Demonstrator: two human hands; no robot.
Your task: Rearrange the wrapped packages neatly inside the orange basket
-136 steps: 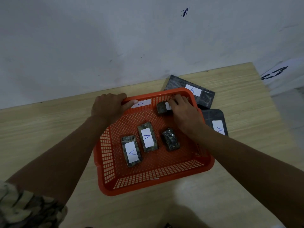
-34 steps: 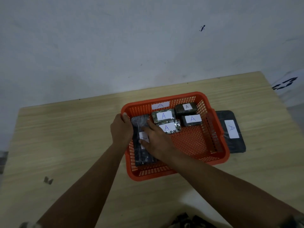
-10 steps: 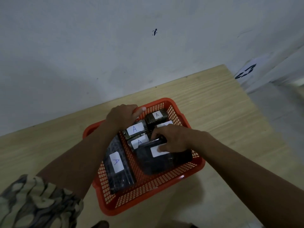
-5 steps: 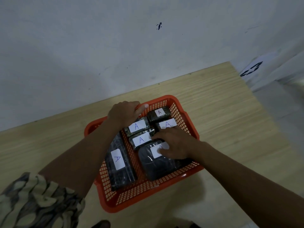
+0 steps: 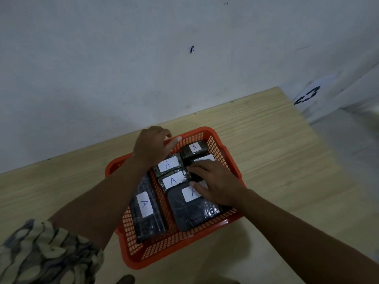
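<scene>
since half-second-earlier frame, large dark package (image 5: 190, 208) settled flatter. six wrapped packages inside orange basket (image 5: 233, 171), rows near tidy. right hand (image 5: 213, 182) flat, pressing it; left hand (image 5: 150, 148) gripping rim. only squaring left.

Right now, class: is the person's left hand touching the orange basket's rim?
Touching. The head view shows the left hand resting on the far rim of the orange basket, its fingers lying along the edge.

A pale wooden table (image 5: 276, 152) against a scuffed grey wall (image 5: 123, 58).
</scene>
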